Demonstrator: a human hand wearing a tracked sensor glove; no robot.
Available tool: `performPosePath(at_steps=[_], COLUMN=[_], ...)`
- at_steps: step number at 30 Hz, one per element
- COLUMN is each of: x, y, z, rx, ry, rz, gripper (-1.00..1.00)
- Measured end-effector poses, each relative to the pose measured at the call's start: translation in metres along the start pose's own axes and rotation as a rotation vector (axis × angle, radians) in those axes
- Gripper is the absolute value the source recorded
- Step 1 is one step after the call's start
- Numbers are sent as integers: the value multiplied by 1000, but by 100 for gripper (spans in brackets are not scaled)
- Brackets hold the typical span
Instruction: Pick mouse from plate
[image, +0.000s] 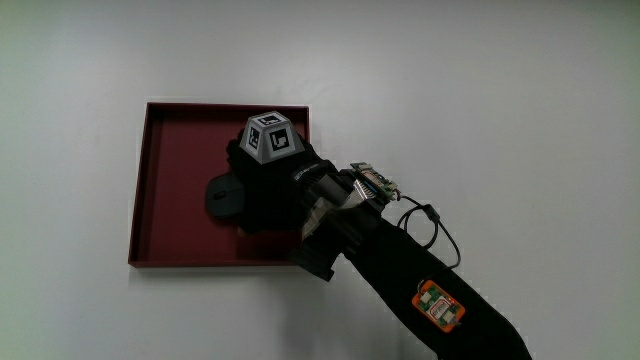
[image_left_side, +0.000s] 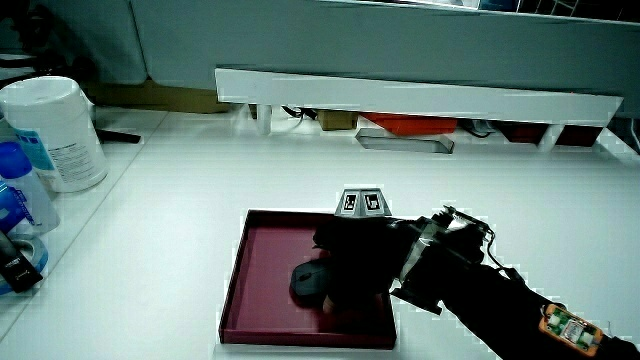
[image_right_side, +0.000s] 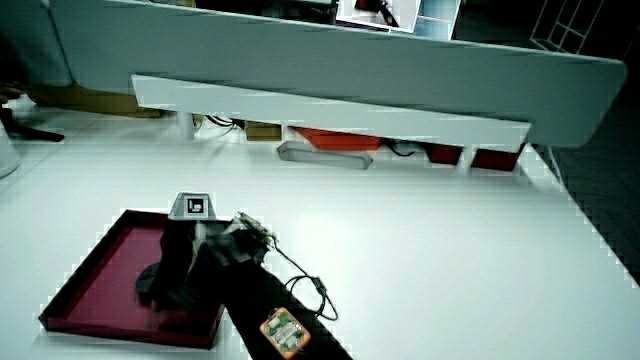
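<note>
A dark red square plate (image: 170, 140) with a low rim lies on the white table. A black mouse (image: 221, 196) rests in it, about half covered by the hand (image: 265, 190). The black glove carries a grey patterned cube (image: 270, 136) on its back, and the forearm runs from the plate's edge toward the person. In both side views the hand (image_left_side: 360, 258) (image_right_side: 188, 262) sits low over the mouse (image_left_side: 308, 282) (image_right_side: 150, 286), which stays on the plate's floor (image_left_side: 265, 270) (image_right_side: 105, 262). The part of the mouse under the glove is hidden.
A white tub (image_left_side: 55, 130) and a blue bottle (image_left_side: 20, 200) stand at the table's edge in a side view. A low white partition (image_left_side: 420, 95) (image_right_side: 330, 110) closes the table's end. A thin cable (image: 435, 225) and an orange tag (image: 440, 303) sit on the forearm.
</note>
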Motion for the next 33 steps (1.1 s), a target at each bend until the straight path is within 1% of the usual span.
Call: performPosePath(at_steps=[1, 2, 3, 4, 5, 7, 8, 9, 10, 11, 12, 13, 14, 15, 16, 19, 20, 22, 23, 24, 25, 26, 27, 29, 30, 31, 32, 33], x=[0, 0, -1, -1, -2, -1, -1, -1, -1, -1, -1, -2, -2, -3, -3, -3, -4, -2, -3, -3, -3, -3, -3, -4, -3, -4, -3, -3], y=[1, 0, -1, -1, -1, 0, -1, -1, -1, -1, -1, -3, -2, -2, -3, -3, -5, -4, -6, -7, -9, -11, -12, -21, -23, -29, -32, -37], z=[0, 0, 0, 0, 0, -1, 0, 0, 0, 0, -1, 0, 0, 0, 0, 0, 0, 0, 3, 4, 6, 8, 10, 15, 17, 21, 22, 26], rx=[5, 16, 18, 42, 58, 56, 76, 72, 82, 79, 83, 99, 99, 90, 111, 130, 127, 123, 131, 127, 148, 148, 152, 151, 151, 178, 160, 179], ry=[1, -11, -4, -19, -18, -27, -30, -29, -34, -31, -34, -33, -35, -31, -37, -44, -42, -50, -52, -53, -62, -55, -58, -54, -58, -72, -63, -65], rz=[0, -5, 12, -12, 3, 0, -5, 1, -4, 8, 12, 16, 9, 33, 25, 29, 44, 32, 37, 39, 32, 43, 36, 59, 61, 55, 66, 65], gripper=[41, 47, 53, 59, 65, 76, 82, 88, 94, 100, 100, 100, 100, 100, 100, 100, 100, 100, 100, 100, 100, 100, 100, 100, 100, 100, 100, 100])
